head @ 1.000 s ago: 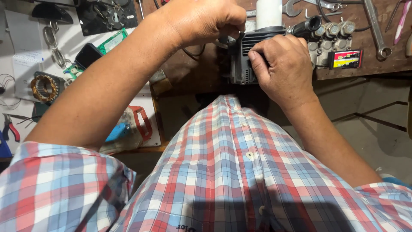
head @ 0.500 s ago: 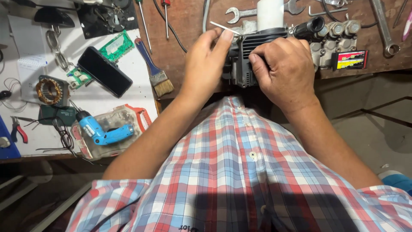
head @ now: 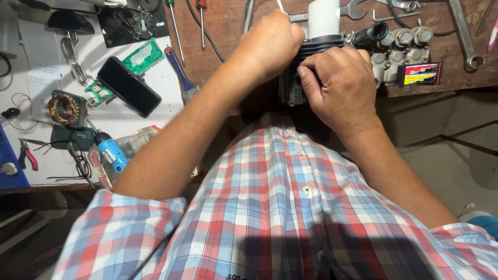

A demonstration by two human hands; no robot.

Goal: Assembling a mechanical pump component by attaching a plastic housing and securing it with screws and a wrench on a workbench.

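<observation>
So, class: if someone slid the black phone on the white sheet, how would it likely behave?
The black phone is a flat rigid slab, so it would probably slide without rolling or tipping. Its glossy face suggests a slippery, breakable surface. It lies near the green circuit board, so a push could knock that.

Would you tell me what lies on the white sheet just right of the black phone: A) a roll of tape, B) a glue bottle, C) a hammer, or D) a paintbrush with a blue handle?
D: a blue-handled paintbrush lies beside the black phone, bristles toward the person.
</observation>
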